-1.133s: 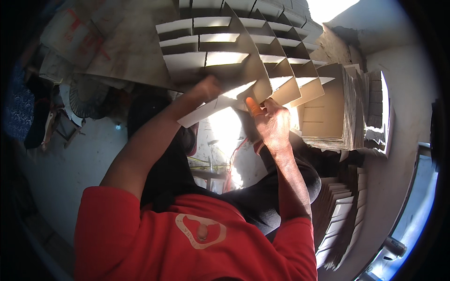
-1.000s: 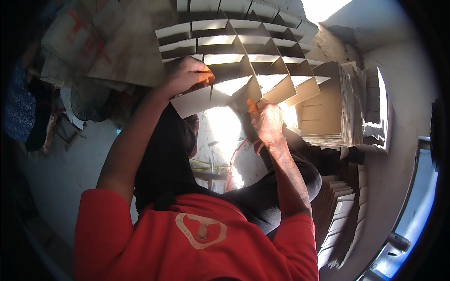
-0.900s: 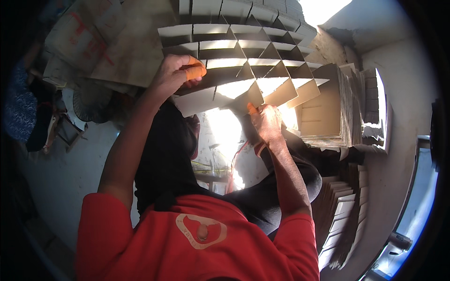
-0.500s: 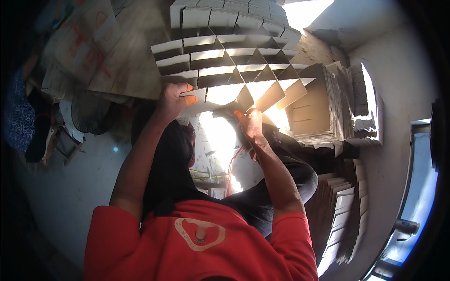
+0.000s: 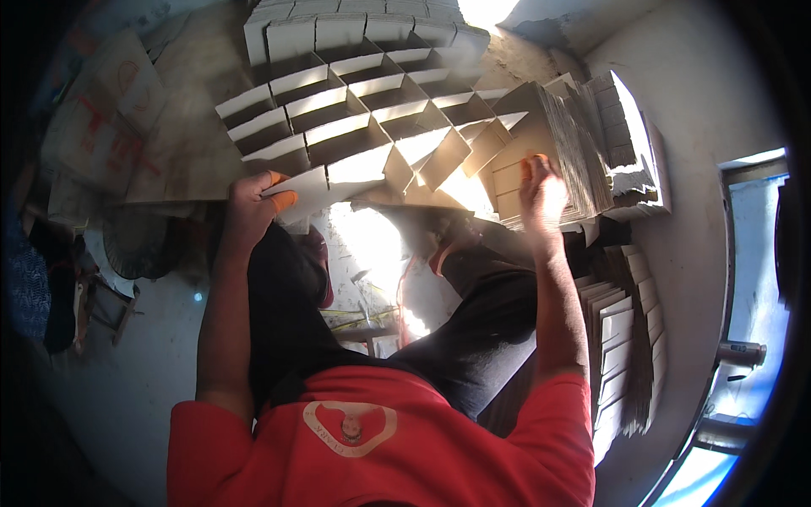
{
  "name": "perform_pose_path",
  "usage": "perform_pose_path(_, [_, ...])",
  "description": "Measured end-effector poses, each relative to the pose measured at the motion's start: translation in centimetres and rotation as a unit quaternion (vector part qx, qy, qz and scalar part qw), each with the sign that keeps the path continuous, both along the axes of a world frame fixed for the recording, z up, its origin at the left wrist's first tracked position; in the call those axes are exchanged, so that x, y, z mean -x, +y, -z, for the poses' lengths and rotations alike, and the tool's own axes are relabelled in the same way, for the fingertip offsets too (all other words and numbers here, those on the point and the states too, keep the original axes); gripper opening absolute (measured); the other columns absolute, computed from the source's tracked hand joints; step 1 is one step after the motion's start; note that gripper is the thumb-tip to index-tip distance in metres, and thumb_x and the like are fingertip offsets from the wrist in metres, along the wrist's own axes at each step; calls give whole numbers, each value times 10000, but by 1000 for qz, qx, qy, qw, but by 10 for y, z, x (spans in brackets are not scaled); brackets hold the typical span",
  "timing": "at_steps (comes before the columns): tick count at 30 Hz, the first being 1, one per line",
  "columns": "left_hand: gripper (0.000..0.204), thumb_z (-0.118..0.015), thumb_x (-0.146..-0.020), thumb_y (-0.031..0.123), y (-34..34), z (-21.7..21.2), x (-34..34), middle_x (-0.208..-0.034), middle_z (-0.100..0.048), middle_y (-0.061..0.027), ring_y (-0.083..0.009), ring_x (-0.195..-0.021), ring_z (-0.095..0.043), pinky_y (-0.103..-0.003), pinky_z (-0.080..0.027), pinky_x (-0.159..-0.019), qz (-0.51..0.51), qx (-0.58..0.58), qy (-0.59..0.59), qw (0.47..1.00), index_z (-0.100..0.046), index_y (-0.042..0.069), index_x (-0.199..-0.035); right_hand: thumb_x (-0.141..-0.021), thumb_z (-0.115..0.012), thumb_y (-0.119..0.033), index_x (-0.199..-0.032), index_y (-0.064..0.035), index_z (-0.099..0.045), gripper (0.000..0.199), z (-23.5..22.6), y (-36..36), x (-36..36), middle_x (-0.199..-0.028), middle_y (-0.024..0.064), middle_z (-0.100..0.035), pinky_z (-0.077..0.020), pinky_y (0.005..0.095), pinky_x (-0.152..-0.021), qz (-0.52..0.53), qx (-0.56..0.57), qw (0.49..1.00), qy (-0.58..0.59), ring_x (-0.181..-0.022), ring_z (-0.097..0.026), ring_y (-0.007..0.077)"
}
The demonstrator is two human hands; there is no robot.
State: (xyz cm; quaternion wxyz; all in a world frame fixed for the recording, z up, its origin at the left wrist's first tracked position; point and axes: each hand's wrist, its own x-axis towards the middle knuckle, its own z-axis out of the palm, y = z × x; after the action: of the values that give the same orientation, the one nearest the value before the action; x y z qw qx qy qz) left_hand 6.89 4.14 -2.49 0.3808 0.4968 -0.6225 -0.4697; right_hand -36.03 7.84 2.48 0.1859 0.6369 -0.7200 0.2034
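Observation:
A cardboard partition grid of crossed, slotted strips lies in front of me, partly in bright sunlight. My left hand, with orange coverings on its fingertips, is closed on the near left end of a cardboard strip at the grid's near edge. Toward the right, several crossing strips lean at an angle. My right hand has curled fingers against the face of a stack of slotted cardboard sheets. Whether it pinches a sheet there is hidden.
More slotted cardboard is stacked beyond the grid. Large cardboard sheets with red marks stand at left. Further cardboard bundles stand low at right, near the wall. My legs are below the work surface.
My right hand has left the grid's near edge and moved right to the cardboard stack. The left hand keeps its strip; hand and grid now appear farther left in view.

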Motion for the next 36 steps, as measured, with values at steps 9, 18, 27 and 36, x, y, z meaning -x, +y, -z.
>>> perform_pose_path(9, [311, -736, -747, 47, -13, -1, 12, -886, -679, -53, -105, -772, -622, -250, -510, -680, 13, 61, 3, 998, -666, -8, -1045, -797, -706, -269, -1040, -54, -549, 361, 11, -10, 98, -984, 174, -614, -511, 467, -743, 128, -130, 977, 111, -979, -597, 362])
perform_pose_path(18, [487, -799, -680, 35, 6, -6, 5, -1041, -661, -68, -140, -951, -613, -274, -506, -793, -62, 137, 25, 988, -643, 8, -1140, -959, -534, -272, -1084, -23, -503, 280, -43, 2, 63, -918, 273, -650, -475, 475, -751, 128, 71, 983, -115, -887, -632, 437])
perform_pose_path(27, [344, -748, -701, 4, 9, -2, 11, -963, -663, -130, -183, -838, -650, -286, -523, -723, -54, 115, 23, 992, -674, -28, -1035, -888, -671, -151, -1317, -114, -552, 446, -130, -4, -107, -995, 72, -716, -470, 227, -517, -176, 105, 950, -237, -591, -562, 47])
perform_pose_path(36, [203, -731, -732, 28, 5, 5, 12, -772, -660, -119, -159, -682, -639, -279, -500, -617, -46, 175, -1, 983, -696, -10, -929, -880, -666, -75, -1321, -103, -557, 455, -101, -38, -167, -973, 66, -723, -481, 209, -605, -322, 59, 925, -191, -667, -526, 19])
